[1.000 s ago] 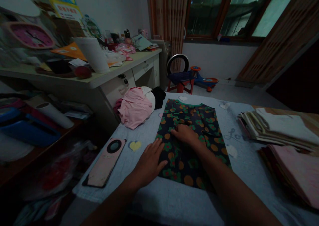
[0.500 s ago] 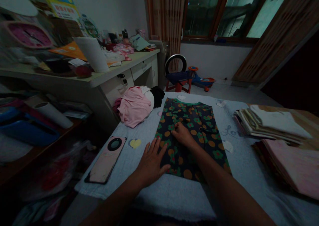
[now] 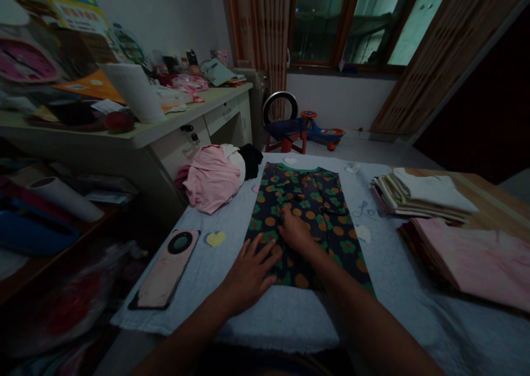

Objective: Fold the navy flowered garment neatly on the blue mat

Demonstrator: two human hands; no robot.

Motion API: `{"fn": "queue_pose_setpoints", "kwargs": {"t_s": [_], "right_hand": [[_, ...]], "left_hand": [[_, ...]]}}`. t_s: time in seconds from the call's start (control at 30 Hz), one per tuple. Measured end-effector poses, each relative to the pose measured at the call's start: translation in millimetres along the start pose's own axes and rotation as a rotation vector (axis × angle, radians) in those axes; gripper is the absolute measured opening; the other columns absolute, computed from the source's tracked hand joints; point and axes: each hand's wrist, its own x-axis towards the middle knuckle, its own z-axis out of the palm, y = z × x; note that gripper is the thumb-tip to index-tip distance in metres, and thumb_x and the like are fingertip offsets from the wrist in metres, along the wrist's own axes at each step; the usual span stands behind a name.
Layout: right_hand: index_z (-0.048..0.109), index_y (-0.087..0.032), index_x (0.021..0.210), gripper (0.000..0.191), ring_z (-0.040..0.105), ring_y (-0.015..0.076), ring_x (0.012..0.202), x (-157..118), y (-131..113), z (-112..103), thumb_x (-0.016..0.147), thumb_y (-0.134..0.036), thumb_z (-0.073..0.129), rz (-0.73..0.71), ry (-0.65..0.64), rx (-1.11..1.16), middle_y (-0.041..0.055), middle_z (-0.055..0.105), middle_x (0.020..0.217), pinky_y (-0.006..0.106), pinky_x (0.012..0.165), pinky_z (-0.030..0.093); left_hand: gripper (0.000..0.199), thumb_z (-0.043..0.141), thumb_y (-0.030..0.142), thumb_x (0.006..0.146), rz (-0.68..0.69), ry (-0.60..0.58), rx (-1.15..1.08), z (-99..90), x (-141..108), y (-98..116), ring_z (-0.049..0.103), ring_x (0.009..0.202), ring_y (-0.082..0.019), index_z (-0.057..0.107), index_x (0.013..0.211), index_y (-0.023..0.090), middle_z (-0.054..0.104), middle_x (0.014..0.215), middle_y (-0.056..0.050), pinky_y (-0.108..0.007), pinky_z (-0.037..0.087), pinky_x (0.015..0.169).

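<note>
A dark floral shirt point(image 3: 306, 199) with a green neckline lies flat on the cloth-covered table, its neck toward the far side. My left hand point(image 3: 250, 274) rests flat with fingers spread on the shirt's near left corner, partly over the table cloth. My right hand point(image 3: 295, 231) is on the left-middle of the shirt, its fingers curled and closed on the fabric; the fingertips are partly hidden. A thin dark cord or strap-like line shows on the shirt's right side.
Left of the shirt lie a phone point(image 3: 165, 274) and a rumpled pile of pink, white and black clothes point(image 3: 213, 178). On the right are a folded stack with white on top point(image 3: 434, 192) and a folded pink stack point(image 3: 476, 260). A cluttered desk point(image 3: 141, 136) borders the left.
The camera view has turned slightly right, so everything sits further left. My right hand has slid a little nearer along the shirt; my left hand stays flat at the corner.
</note>
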Motion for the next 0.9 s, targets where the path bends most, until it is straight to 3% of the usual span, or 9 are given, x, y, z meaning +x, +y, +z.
{"fn": "queue_pose_setpoints", "kwargs": {"t_s": [0.1,0.27,0.4,0.53,0.7,0.8,0.9], "right_hand": [[0.049,-0.021,0.124,0.038,0.064,0.0220,0.104,-7,6,-4,0.086,-0.016,0.053,-0.035,0.023,0.010,0.0095,0.068,0.114,0.029,0.080,0.042],[0.064,-0.021,0.099,0.016,0.065,0.0211,0.099,-21,14,-8,0.091,-0.023,0.050,-0.039,-0.007,-0.029,0.0076,0.071,0.102,0.027,0.079,0.042],[0.069,-0.020,0.090,0.028,0.067,0.0238,0.093,-27,9,-4,0.094,-0.038,0.048,-0.030,-0.079,-0.078,0.0102,0.073,0.095,0.029,0.073,0.043],[0.069,-0.021,0.093,0.032,0.068,0.0234,0.091,-27,4,-1,0.095,-0.044,0.047,-0.008,-0.049,-0.065,0.0095,0.073,0.096,0.029,0.073,0.044],[0.069,-0.019,0.093,0.034,0.067,0.0238,0.094,-5,5,-2,0.093,-0.046,0.048,-0.030,-0.055,-0.053,0.0113,0.073,0.099,0.030,0.078,0.045],[0.069,-0.017,0.098,0.035,0.066,0.0242,0.101,22,5,-3,0.096,-0.040,0.044,0.010,-0.046,-0.022,0.0140,0.072,0.107,0.030,0.082,0.045],[0.070,-0.015,0.099,0.032,0.067,0.0239,0.104,48,4,-2,0.097,-0.032,0.042,0.051,-0.022,0.018,0.0158,0.071,0.109,0.030,0.084,0.045]], "left_hand": [[0.057,0.049,0.036,0.096,0.030,-0.040,-0.042,-1.6,-2,1,0.018,0.150,-0.031,0.032,0.150,0.037,0.032,0.159,0.002,-0.060,0.021,0.118],[0.055,0.046,0.028,0.096,0.057,-0.067,-0.111,-4.7,-8,6,0.026,0.148,-0.024,0.034,0.149,0.033,0.032,0.159,0.000,-0.055,0.023,0.119],[0.059,0.049,0.022,0.093,0.066,-0.068,-0.180,-9.0,-15,9,0.029,0.147,-0.022,0.034,0.149,0.031,0.038,0.156,-0.002,-0.053,0.023,0.120],[0.052,0.051,0.024,0.093,0.085,-0.062,-0.281,-14.4,-23,7,0.034,0.145,-0.022,0.042,0.144,0.031,0.046,0.152,-0.002,-0.053,0.022,0.121],[0.032,0.042,0.024,0.098,0.030,0.050,-0.331,-19.2,-17,-1,0.051,0.131,-0.018,0.061,0.125,0.026,0.062,0.136,-0.003,-0.041,0.038,0.115],[0.034,0.039,0.023,0.098,-0.050,0.161,-0.260,-17.4,1,-11,0.049,0.133,-0.020,0.061,0.125,0.022,0.060,0.138,-0.006,-0.042,0.040,0.113],[0.038,0.045,0.026,0.096,-0.129,0.184,-0.157,-13.2,20,-21,0.042,0.139,-0.025,0.056,0.131,0.018,0.053,0.145,-0.010,-0.048,0.037,0.115]]}}
